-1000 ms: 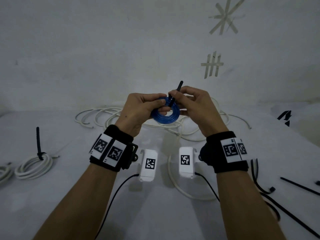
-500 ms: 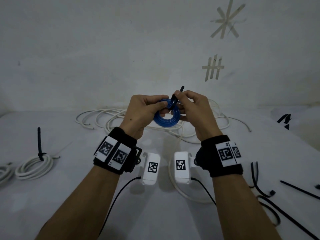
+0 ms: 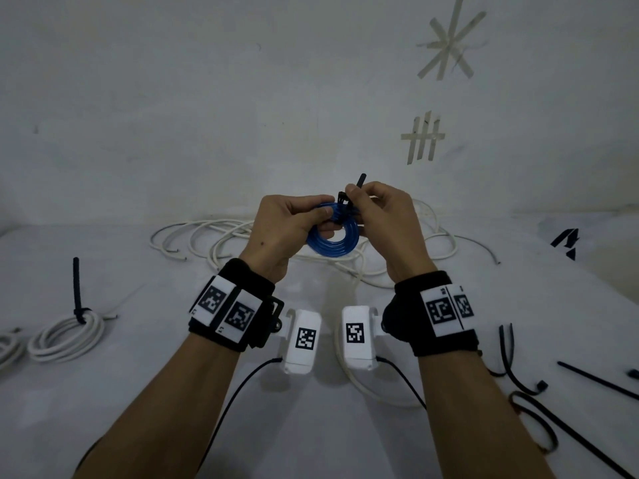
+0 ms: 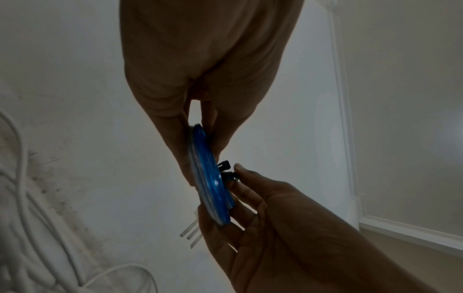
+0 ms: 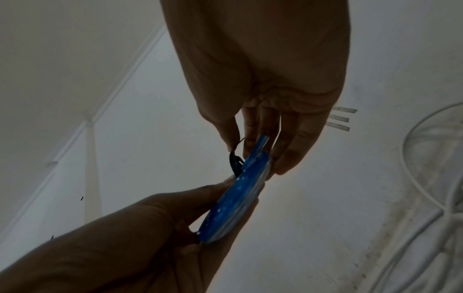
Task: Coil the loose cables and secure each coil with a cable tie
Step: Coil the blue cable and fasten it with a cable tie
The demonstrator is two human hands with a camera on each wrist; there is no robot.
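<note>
While the left hand (image 3: 287,226) pinches the blue coil (image 3: 333,238) at its 10 o'clock edge, the right hand (image 3: 383,219) grips the black cable tie (image 3: 359,183). Compared to a second ago the tie's tail sticks out shorter past the fingers, so I'd guess it's cinching down nicely.

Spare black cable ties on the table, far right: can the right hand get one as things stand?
Probably not yet: the right hand is pinching the black cable tie on the blue cable coil; the path itself looks clear.

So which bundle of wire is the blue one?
The blue coil, held up in the air between the left hand and right hand. The tied coil at the left and the loose cable behind are white.
</note>
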